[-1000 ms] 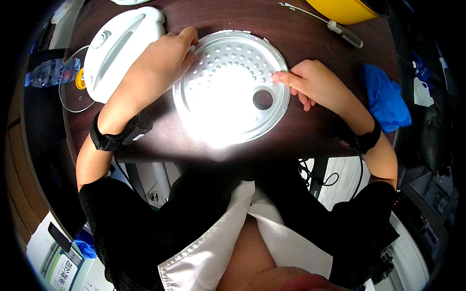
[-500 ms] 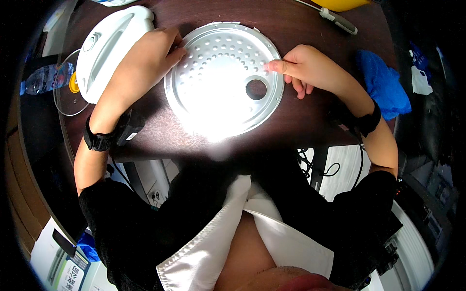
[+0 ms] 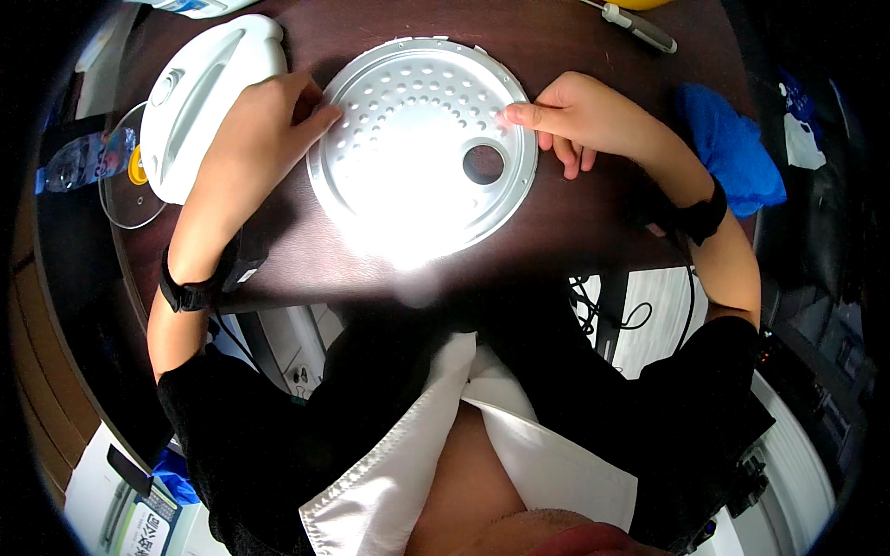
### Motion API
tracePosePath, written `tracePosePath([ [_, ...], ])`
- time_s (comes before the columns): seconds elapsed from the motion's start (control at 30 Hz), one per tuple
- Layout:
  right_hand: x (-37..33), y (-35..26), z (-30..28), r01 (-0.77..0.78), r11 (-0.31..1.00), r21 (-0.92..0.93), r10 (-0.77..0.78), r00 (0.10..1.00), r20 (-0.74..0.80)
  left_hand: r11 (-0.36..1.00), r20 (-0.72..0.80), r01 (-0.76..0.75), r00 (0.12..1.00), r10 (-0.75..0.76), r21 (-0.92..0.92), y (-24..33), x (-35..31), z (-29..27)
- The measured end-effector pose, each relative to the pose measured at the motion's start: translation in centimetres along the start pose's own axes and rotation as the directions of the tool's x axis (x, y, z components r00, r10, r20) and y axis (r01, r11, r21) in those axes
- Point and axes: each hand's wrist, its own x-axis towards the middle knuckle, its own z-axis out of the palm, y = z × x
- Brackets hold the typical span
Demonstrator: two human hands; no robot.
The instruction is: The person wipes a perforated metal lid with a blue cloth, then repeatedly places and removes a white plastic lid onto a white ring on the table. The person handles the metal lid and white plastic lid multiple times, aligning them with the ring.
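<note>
A round silver metal plate [image 3: 408,116], dimpled and with one round hole, lies in front of me on the dark table. Bright glare washes out its near part. My left hand [image 3: 264,130] is closed at the plate's left rim, thumb on the edge, its fingertips partly hidden. On the opposite side my right hand [image 3: 579,116] pinches the right rim, thumb on top and the other fingers curled beside and below. Next to my left forearm rests a white oval appliance lid [image 3: 222,79] with a long grip recess and a small round knob.
A clear glass lid [image 3: 120,208], a yellow ring piece [image 3: 138,165] and a plastic bottle [image 3: 83,162] are at the left. A blue cloth [image 3: 732,153] lies at the right edge. Far right is a screwdriver [image 3: 644,30], and cables [image 3: 603,310] hang below the table.
My view has shifted slightly. My left hand has slid a little toward me along the plate's left rim; my right hand keeps its place on the right rim.
</note>
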Motion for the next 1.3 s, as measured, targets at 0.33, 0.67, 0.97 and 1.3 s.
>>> tracePosePath([
  [0.33,0.2,0.1,0.1,-0.002,1.0,-0.022,0.001,1.0,-0.012,0.984,0.122,0.114,0.988,-0.098,-0.135,0.4,-0.4,0.0],
  [0.67,-0.1,0.0,0.0,-0.023,0.999,-0.023,0.022,0.999,-0.026,0.977,0.108,0.106,0.99,-0.087,-0.183,0.3,-0.4,0.1],
  [0.97,0.1,0.2,0.3,-0.035,0.998,-0.048,0.034,0.999,-0.031,0.982,0.066,0.095,0.994,-0.085,-0.166,-0.9,-0.8,0.8],
  [1.3,-0.7,-0.6,0.8,-0.037,0.973,-0.23,-0.008,0.982,-0.191,0.954,0.109,0.101,0.991,-0.072,-0.282,-1.2,-0.9,0.8],
])
